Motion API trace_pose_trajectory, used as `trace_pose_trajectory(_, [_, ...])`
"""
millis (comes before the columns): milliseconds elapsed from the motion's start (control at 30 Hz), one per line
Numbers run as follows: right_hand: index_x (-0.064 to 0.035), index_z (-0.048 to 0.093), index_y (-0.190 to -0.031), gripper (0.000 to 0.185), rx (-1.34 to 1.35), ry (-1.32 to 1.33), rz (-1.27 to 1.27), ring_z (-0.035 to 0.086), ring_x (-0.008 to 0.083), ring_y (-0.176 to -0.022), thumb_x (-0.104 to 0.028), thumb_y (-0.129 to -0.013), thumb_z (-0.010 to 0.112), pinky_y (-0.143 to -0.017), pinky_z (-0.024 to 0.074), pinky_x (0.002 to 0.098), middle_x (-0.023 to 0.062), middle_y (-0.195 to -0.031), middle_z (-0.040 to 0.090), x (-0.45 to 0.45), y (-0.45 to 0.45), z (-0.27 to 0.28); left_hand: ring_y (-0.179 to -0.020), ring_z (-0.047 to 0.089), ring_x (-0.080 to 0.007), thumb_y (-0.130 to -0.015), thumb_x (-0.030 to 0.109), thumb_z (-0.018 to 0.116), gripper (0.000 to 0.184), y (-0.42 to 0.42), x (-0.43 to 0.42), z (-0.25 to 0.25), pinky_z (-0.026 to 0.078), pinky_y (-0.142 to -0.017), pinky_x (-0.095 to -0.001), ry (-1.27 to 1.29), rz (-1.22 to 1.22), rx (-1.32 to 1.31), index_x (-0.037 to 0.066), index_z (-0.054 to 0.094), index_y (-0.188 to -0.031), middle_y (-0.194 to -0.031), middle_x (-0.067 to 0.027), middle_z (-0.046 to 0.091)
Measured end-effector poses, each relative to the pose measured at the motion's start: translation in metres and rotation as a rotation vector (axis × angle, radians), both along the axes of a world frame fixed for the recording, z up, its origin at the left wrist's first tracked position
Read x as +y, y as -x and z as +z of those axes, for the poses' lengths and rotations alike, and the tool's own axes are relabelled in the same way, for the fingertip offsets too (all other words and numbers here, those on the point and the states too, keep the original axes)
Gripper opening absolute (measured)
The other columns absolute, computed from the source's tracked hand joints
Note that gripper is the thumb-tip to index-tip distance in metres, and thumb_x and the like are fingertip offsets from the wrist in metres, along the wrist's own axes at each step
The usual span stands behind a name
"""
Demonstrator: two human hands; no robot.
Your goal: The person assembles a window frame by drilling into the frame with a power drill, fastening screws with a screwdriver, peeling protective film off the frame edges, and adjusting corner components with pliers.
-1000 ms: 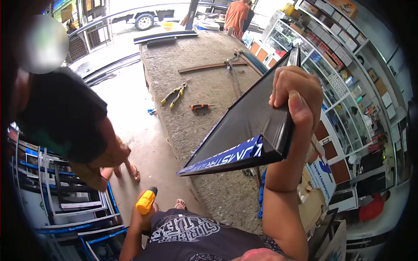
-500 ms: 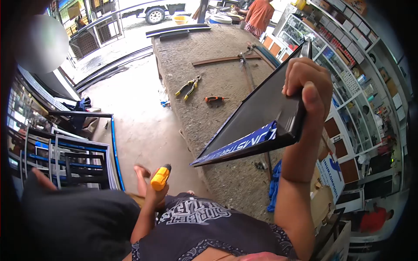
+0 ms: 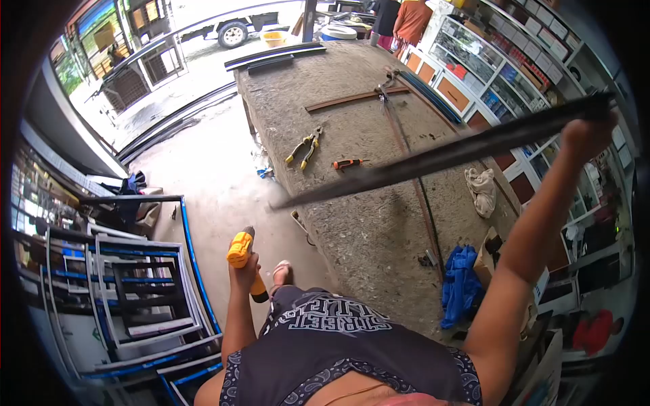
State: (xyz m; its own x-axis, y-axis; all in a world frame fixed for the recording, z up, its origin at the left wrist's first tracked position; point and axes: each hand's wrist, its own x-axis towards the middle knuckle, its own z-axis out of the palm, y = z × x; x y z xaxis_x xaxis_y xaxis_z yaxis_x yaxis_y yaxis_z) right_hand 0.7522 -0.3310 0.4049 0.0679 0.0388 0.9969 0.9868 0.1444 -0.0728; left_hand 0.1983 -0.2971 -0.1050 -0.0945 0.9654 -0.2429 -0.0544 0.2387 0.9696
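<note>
My left hand [image 3: 245,269] is closed around a yellow and black power drill [image 3: 240,247], low beside the workbench [image 3: 352,237]. My right hand [image 3: 588,139] is raised at the far right and grips one end of a long black framed piece [image 3: 447,150]. This piece is seen nearly edge-on, blurred, and slants across above the bench. Beyond it on the bench lie yellow-handled pliers [image 3: 305,147], an orange and black screwdriver [image 3: 350,164] and a brown metal bar [image 3: 345,101]. A blue cloth [image 3: 460,287] hangs at the near right edge.
Several frames [image 3: 145,284] are stacked at the left. Dark profiles [image 3: 277,57] lie on the bench's far end. A pale cloth [image 3: 481,191] rests on its right side. Glass cabinets [image 3: 467,51] line the right. Two people [image 3: 410,24] stand at the back; another person in red [image 3: 593,331] is lower right.
My right hand has moved right, turning the black piece from its broad face to nearly edge-on. The drill has shifted slightly up and left. The nearby person at the left has left view.
</note>
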Motion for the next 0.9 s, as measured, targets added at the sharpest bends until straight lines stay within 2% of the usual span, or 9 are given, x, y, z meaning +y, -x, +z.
trace_pose_trajectory(100, [0.0011,0.058,-0.102,0.052,-0.037,-0.035,-0.839,0.066,0.0424,-0.077,-0.047,-0.098,0.040,-0.063,0.0543,0.0500,0.0237,-0.087,0.067,-0.038,-0.037,0.042,-0.058,0.057,-0.0144,-0.081,0.003,0.060,0.043,-0.002,0.046,-0.010,0.047,-0.051,-0.0284,0.003,-0.053,-0.004,0.007,0.045,-0.121,-0.082,-0.0041,0.054])
trace_pose_trajectory(133, [0.0049,0.060,-0.093,0.069,0.188,-0.017,-0.589,0.065,0.0419,-0.081,-0.058,-0.101,0.030,-0.069,0.0526,0.0507,0.0245,-0.092,0.066,-0.050,-0.035,0.049,-0.059,0.057,-0.0144,-0.082,0.004,0.060,0.039,-0.001,0.064,-0.017,0.048,-0.051,-0.0288,0.003,-0.101,0.001,0.007,0.045,-0.118,-0.083,-0.0041,0.054])
trace_pose_trajectory(167, [0.0091,0.056,-0.111,0.066,0.049,0.015,-1.021,0.062,0.0528,-0.092,-0.047,-0.104,0.022,-0.078,0.0496,0.0620,0.0338,-0.105,0.064,-0.074,-0.061,0.053,-0.059,0.057,-0.0143,-0.081,0.004,0.061,0.034,0.003,0.083,-0.030,0.048,-0.051,-0.0287,0.015,-0.176,0.025,0.006,0.048,-0.112,-0.082,-0.0042,0.055])
trace_pose_trajectory(200, [0.0117,0.046,-0.129,0.065,0.524,-0.072,-0.864,0.062,0.0507,-0.095,-0.042,-0.105,0.018,-0.084,0.0485,0.0618,0.0343,-0.110,0.062,-0.060,0.046,0.038,-0.059,0.057,-0.0143,-0.081,0.005,0.062,0.031,0.001,0.101,-0.027,0.048,-0.051,-0.0289,0.024,-0.188,0.012,0.006,0.049,-0.109,-0.081,-0.0042,0.055])
trace_pose_trajectory(367, [0.0097,0.050,-0.127,0.066,0.544,-0.444,-1.121,0.064,0.0470,-0.092,-0.046,-0.102,0.024,-0.078,0.0520,0.0547,0.0325,-0.108,0.063,-0.164,0.071,-0.021,-0.061,0.058,-0.0128,-0.082,0.005,0.064,0.039,-0.016,0.210,-0.013,0.049,-0.053,-0.0285,0.034,-0.347,0.019,0.005,0.049,-0.118,-0.082,-0.0035,0.056])
trace_pose_trajectory(567, [0.0073,0.055,-0.124,0.067,0.788,-0.732,-1.401,0.067,0.0425,-0.088,-0.051,-0.099,0.032,-0.072,0.0561,0.0463,0.0304,-0.105,0.065,-0.254,0.157,-0.103,-0.115,0.055,-0.0292,-0.083,0.001,0.066,0.086,-0.063,0.376,-0.019,0.043,-0.100,-0.0370,-0.543,-0.614,0.244,0.006,0.016,-0.153,-0.125,-0.0162,0.055])
trace_pose_trajectory(700, [0.0057,0.058,-0.122,0.068,0.971,-0.917,-1.533,0.068,0.0395,-0.085,-0.054,-0.097,0.037,-0.067,0.0588,0.0406,0.0290,-0.103,0.066,-0.258,0.222,-0.146,-0.111,0.062,-0.0348,-0.083,0.008,0.070,0.087,-0.134,0.461,0.000,0.049,-0.094,-0.0420,-0.573,-0.759,0.349,0.006,0.017,-0.152,-0.128,-0.0215,0.058])
trace_pose_trajectory(833, [0.0145,0.055,-0.119,0.077,1.011,-0.645,-1.762,0.068,0.0399,-0.076,-0.055,-0.098,0.030,-0.048,0.0542,0.0361,0.0332,-0.106,0.063,-0.230,0.280,-0.169,-0.108,0.061,-0.0441,-0.084,0.021,0.070,0.085,-0.181,0.512,-0.003,0.051,-0.091,-0.0492,-0.520,-0.676,1.015,0.007,0.020,-0.151,-0.123,-0.0251,0.059])
trace_pose_trajectory(900, [0.0171,0.052,-0.123,0.084,1.090,-0.579,-1.606,0.063,0.0381,-0.102,-0.060,-0.097,0.033,-0.085,0.0528,0.0403,0.0318,-0.118,0.060,-0.287,0.300,-0.189,-0.109,0.060,-0.0454,-0.084,0.023,0.070,0.084,-0.197,0.521,-0.016,0.051,-0.091,-0.0498,-0.456,-0.680,1.108,0.008,0.022,-0.151,-0.123,-0.0253,0.059])
